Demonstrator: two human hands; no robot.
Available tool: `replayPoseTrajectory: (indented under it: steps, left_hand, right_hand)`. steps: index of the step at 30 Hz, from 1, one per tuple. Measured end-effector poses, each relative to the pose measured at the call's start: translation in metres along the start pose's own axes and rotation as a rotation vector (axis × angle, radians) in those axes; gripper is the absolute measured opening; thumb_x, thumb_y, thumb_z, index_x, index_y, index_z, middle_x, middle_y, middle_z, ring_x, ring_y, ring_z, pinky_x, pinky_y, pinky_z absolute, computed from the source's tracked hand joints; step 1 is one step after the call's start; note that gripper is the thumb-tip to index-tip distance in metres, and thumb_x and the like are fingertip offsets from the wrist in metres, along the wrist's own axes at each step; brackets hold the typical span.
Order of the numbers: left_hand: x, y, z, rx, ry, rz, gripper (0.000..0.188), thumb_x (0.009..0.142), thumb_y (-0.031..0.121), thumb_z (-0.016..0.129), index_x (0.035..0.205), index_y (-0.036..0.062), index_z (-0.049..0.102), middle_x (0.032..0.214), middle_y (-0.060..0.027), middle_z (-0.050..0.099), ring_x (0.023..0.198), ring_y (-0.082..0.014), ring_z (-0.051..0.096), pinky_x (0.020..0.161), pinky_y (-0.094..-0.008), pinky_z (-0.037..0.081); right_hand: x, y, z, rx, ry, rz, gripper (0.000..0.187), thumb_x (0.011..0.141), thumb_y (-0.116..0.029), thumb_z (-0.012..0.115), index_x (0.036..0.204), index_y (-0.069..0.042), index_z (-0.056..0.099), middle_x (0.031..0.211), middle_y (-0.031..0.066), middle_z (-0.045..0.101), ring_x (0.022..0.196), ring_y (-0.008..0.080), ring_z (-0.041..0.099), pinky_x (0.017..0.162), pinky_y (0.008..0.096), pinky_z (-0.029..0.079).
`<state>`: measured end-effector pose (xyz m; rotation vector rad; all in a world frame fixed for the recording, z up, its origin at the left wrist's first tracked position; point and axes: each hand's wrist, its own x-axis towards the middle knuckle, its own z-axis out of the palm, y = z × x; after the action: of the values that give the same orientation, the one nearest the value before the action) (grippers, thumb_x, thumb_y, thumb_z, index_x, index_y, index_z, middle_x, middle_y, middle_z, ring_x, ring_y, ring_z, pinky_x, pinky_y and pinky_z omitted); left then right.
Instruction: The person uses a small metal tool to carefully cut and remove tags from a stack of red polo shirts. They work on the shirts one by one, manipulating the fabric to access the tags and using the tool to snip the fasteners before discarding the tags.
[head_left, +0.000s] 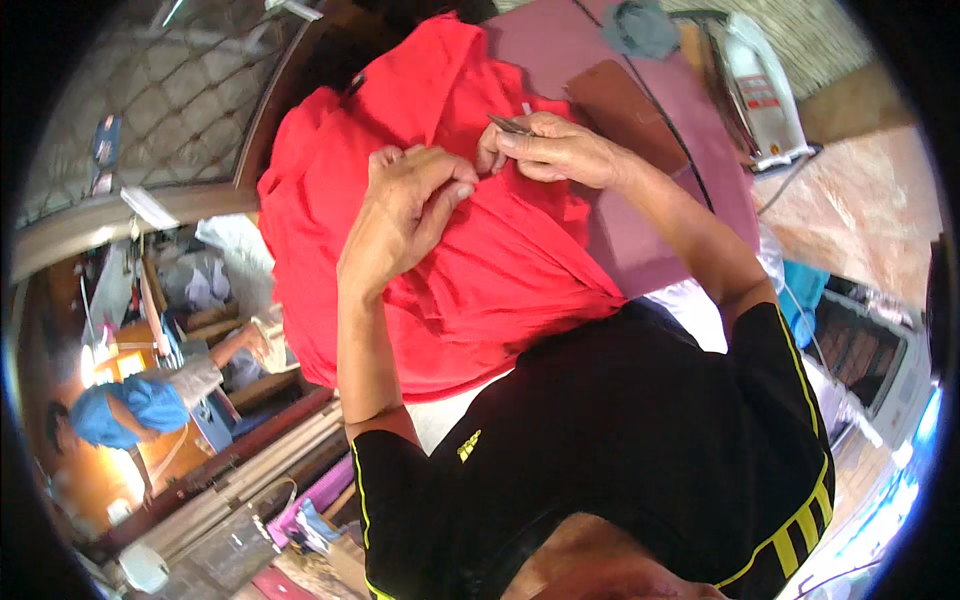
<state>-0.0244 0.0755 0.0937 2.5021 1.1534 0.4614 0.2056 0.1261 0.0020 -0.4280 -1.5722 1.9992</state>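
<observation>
The mauve table bears the red cloth across its left side; over that side, the left hand and right hand both pinch the cloth. The right also grips a small pointed tool, which could snag the cloth if that hand twists.

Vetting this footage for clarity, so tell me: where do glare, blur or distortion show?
Head view: dark fisheye corners; washed-out glare at lower right and beside the person in blue, who looks soft; left hand, right hand and red cloth read fairly clearly.
</observation>
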Motion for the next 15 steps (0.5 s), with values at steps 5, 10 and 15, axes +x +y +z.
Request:
replayPoseTrajectory:
  steps: [5,10,15]
  left_hand:
    - [-0.068,-0.006,0.014,-0.121,0.235,-0.24,0.017,0.086,0.01,0.075,0.1,0.0073,0.066,0.085,-0.0044,0.068,0.08,-0.0195,0.06,0.087,-0.0344,0.035]
    - [-0.083,-0.007,0.069,0.011,0.6,-0.32,0.033,0.078,0.006,0.08,0.106,0.0101,0.062,0.097,-0.0047,0.065,0.078,-0.021,0.059,0.086,-0.0353,0.037]
    - [-0.081,-0.005,0.083,0.351,0.701,-0.05,0.03,0.081,-0.006,0.07,0.104,0.0097,0.06,0.097,-0.0057,0.064,0.086,-0.0234,0.062,0.084,-0.0375,0.043]
  right_hand:
    - [0.034,0.008,-0.001,-0.56,-0.069,-0.232,0.022,0.099,-0.02,0.062,0.104,0.001,0.065,0.097,0.0055,0.068,0.084,0.0119,0.063,0.074,0.0252,0.05]
    - [0.021,0.025,0.021,-0.666,0.306,-0.251,0.02,0.087,-0.006,0.074,0.104,0.001,0.065,0.098,0.0042,0.066,0.086,0.0105,0.062,0.075,0.0245,0.051]
    - [0.01,0.026,0.049,-0.661,0.499,-0.439,0.018,0.086,0.005,0.071,0.102,0.0,0.064,0.101,0.0039,0.065,0.094,0.0091,0.064,0.083,0.0242,0.053]
